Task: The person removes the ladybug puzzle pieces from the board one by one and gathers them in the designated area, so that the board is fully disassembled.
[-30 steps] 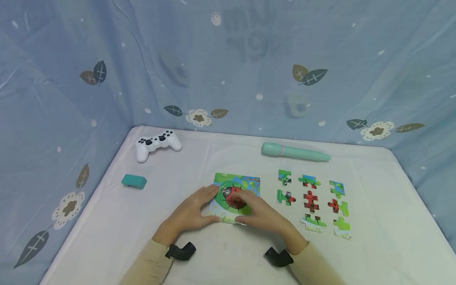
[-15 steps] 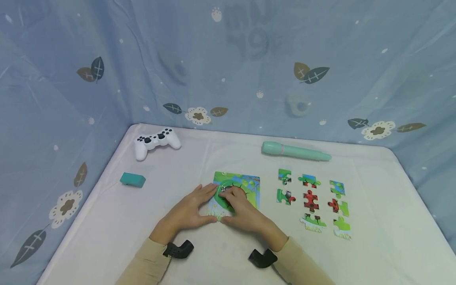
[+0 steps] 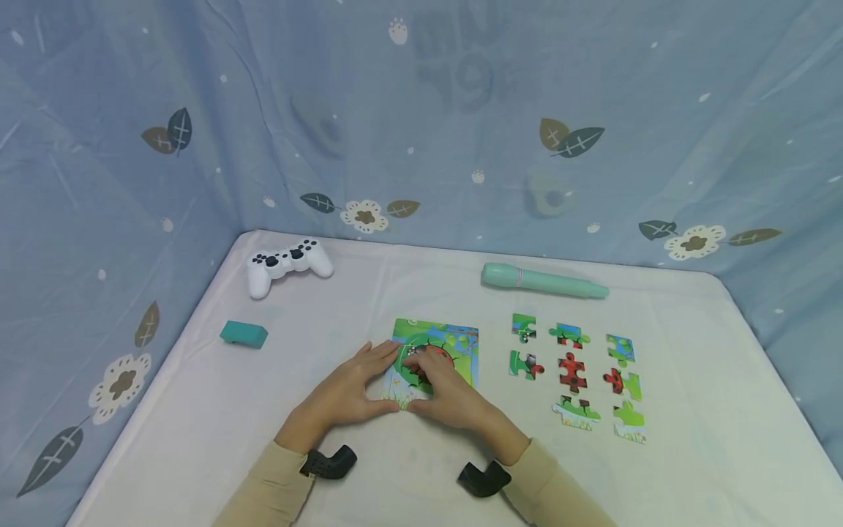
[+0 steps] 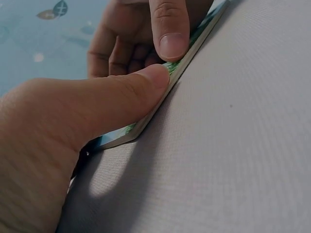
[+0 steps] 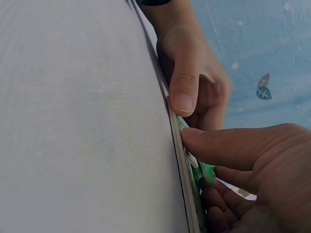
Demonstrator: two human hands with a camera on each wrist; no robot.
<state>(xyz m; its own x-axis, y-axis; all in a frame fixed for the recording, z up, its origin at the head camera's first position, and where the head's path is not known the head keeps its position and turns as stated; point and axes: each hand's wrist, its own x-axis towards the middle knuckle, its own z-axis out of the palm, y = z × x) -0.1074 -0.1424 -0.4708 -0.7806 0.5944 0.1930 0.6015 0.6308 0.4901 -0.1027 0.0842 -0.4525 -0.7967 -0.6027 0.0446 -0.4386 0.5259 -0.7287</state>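
Note:
A square board with a ladybug picture point(image 3: 465, 340) lies flat in front of me in the head view. My left hand point(image 3: 349, 388) rests along its left side, fingers spread and thumb at the near edge. My right hand point(image 3: 454, 395) is over the lower left of the board and covers part of the ladybug. In the right wrist view its thumb and curled fingers pinch a green puzzle piece point(image 5: 209, 174), mostly hidden, low over the board. The left wrist view has both thumbs close together at the board's edge.
To the right, several loose puzzle pieces point(image 3: 572, 373) lie in three columns. A mint-green toy microphone point(image 3: 546, 281) lies behind them. At the back left is a white game controller point(image 3: 290, 265), with a teal block point(image 3: 244, 334) nearer. A patterned blue curtain point(image 3: 421, 124) hangs behind the table.
My right hand has shifted left across the board, bringing its thumb near the left thumb, and now stays there. The left hand has hardly moved; the loose pieces lie as before.

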